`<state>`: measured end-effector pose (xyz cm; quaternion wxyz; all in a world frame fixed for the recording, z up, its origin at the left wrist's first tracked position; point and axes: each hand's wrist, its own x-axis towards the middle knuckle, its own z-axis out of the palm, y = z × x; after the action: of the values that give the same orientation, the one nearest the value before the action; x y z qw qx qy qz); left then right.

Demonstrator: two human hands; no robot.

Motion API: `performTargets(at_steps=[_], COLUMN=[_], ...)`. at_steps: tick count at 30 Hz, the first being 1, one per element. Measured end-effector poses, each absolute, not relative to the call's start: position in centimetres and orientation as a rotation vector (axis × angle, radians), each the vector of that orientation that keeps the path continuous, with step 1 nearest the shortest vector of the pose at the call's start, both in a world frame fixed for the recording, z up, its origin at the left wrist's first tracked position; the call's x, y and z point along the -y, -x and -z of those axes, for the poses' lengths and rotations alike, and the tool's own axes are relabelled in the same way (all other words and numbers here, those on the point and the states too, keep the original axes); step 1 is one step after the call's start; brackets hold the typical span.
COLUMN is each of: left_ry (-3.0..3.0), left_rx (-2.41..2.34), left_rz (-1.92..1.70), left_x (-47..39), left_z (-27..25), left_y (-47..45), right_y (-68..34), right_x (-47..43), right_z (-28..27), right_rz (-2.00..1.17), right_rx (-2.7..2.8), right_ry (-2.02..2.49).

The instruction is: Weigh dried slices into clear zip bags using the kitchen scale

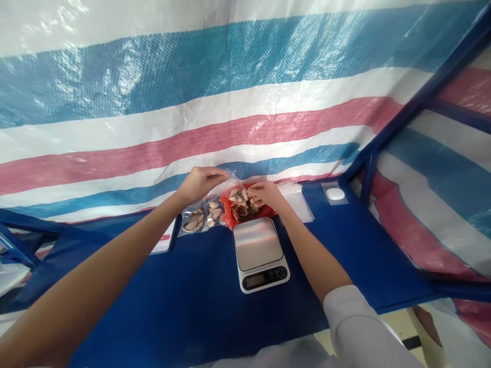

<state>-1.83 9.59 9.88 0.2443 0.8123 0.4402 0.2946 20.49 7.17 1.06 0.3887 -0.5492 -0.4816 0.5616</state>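
Observation:
My left hand (201,183) is closed in a pinch on the top edge of a clear plastic bag (233,180), above the back of the table. My right hand (266,194) is over a red plastic bag (228,213), which lies open and full of dried brown pieces (242,208). Its fingers are curled in against those pieces, and what they pinch is too small to make out. Two clear bags with similar pieces, a left one (193,221) and a right one (215,211), lie below my left hand. A white kitchen scale (261,253) with a bare metal plate stands in front of the red bag.
A flat white-and-red object (164,241) lies partly behind my left forearm. To the right of the red bag is a stack of clear bags (301,203). Farther right, a white oval item (335,193) sits in a small clear bag. Striped sheeting (230,122) and blue frame bars (370,174) bound the blue table (184,301).

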Motion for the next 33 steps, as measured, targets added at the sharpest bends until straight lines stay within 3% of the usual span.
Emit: performTargets(at_steps=[4, 12, 23, 33], left_ry=[-2.211, -2.264, -2.166, -2.051], left_rx=[-1.176, -1.262, -1.203, -1.384], left_rz=[-0.830, -0.883, -0.857, -0.804], left_x=[-9.6, -9.7, -8.9, -8.4], left_z=[-9.8, -9.5, -9.7, -9.7], left_y=[1.7, 2.2, 1.2, 3.7], right_y=[-20.5, -20.8, -20.8, -20.4], right_x=[-7.4, -6.9, -6.6, -6.9], right_z=[-1.0, -1.8, -1.4, -0.9], right_rz=[-1.291, -0.639, -0.822, -0.576], right_rx=[1.387, 1.826, 1.741, 1.821], right_ry=[1.446, 1.668, 1.601, 1.679])
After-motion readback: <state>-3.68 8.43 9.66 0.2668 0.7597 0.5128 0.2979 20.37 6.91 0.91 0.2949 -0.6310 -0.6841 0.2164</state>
